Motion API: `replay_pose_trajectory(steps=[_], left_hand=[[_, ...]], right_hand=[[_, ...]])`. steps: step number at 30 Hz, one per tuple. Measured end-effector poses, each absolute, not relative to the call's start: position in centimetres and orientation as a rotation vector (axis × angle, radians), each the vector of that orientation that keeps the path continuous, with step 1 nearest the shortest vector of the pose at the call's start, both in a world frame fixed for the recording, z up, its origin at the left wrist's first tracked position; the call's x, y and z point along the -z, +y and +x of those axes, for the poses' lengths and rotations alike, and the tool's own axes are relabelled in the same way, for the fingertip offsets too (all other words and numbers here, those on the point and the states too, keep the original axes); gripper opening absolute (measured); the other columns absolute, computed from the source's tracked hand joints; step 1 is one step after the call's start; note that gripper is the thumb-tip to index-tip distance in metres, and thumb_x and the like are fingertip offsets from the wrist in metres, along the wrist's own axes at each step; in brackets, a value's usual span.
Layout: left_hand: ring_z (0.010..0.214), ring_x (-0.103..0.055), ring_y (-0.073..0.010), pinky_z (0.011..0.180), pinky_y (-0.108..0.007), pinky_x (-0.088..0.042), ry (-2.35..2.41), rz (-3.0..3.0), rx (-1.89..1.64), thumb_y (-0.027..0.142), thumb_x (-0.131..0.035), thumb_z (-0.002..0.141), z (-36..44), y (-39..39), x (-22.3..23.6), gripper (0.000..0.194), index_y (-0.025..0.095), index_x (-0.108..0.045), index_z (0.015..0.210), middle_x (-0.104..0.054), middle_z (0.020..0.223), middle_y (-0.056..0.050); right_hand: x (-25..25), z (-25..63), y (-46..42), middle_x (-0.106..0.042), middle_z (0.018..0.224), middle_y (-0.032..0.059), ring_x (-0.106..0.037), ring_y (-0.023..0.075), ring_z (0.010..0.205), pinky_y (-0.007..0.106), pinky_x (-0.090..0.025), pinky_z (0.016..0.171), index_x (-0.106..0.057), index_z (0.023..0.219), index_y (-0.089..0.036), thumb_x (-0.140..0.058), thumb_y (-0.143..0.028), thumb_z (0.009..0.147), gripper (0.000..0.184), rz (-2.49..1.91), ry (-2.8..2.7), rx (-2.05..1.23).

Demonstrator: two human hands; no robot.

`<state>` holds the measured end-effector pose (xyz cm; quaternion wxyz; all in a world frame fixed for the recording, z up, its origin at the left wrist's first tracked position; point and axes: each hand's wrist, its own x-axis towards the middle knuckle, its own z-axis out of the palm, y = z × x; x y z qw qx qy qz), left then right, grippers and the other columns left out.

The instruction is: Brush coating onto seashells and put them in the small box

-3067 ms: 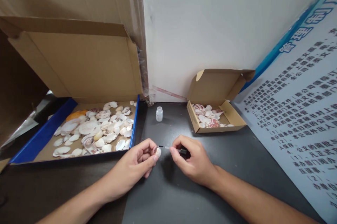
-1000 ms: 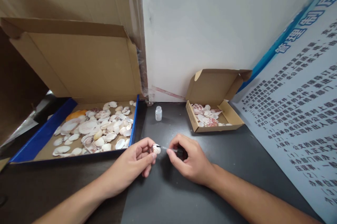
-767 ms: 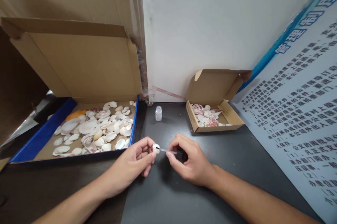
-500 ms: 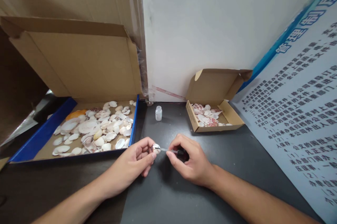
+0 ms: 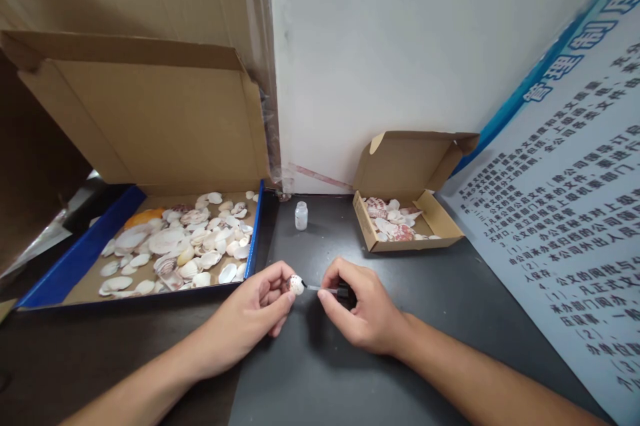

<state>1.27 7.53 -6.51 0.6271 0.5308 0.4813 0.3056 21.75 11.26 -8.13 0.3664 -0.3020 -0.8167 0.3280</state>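
My left hand (image 5: 265, 303) pinches a small white seashell (image 5: 296, 285) with reddish-brown specks between thumb and fingertips. Facing it, my right hand (image 5: 357, 306) is closed on a small brush (image 5: 325, 289) with a pale stem, a dark tip and a black cap end, partly hidden in the fingers. The brush tip is at the right edge of the shell; whether it touches, I cannot tell. Behind both hands, a little clear bottle (image 5: 301, 217) with whitish contents stands uncapped and upright on the dark table (image 5: 320, 373).
On the left is an open blue-edged cardboard box (image 5: 55, 279) holding many shells. A smaller open carton (image 5: 410, 243) with several shells stands at the back right. A white panel (image 5: 400, 46) rises behind, and a printed sign (image 5: 555, 226) leans along the right side.
The brush has drawn slightly right, from across the shell's face to its edge. The shell has turned a little, showing more of its white speckled surface. The bottle and boxes stay put.
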Motion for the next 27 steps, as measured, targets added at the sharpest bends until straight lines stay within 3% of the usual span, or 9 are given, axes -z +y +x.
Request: replay_pose_trajectory(steps=[15,27], left_hand=[[0.051,-0.037,-0.0056,0.053,-0.022,-0.028,1.098,1.202,-0.715,0.047,-0.054,0.092,0.76,7.86,6.89,0.03,0.018,-0.048,0.089,-0.043,0.068,0.007],[0.052,-0.037,-0.0062,0.051,-0.021,-0.028,1.094,1.181,-0.72,0.05,-0.057,0.089,0.74,7.72,7.31,0.033,0.019,-0.049,0.089,-0.043,0.067,0.007]], right_hand=[[8.13,22.04,11.21,-0.056,0.075,-0.0002,-0.051,0.0124,0.065,0.025,-0.04,0.062,-0.049,0.087,-0.02,-0.05,-0.019,0.091,0.004,-0.733,-2.159,-0.848],[8.2,21.87,11.19,-0.055,0.073,-0.0008,-0.049,0.0118,0.06,0.024,-0.038,0.057,-0.048,0.087,-0.02,-0.049,-0.02,0.092,0.005,-0.834,-2.061,-0.796]])
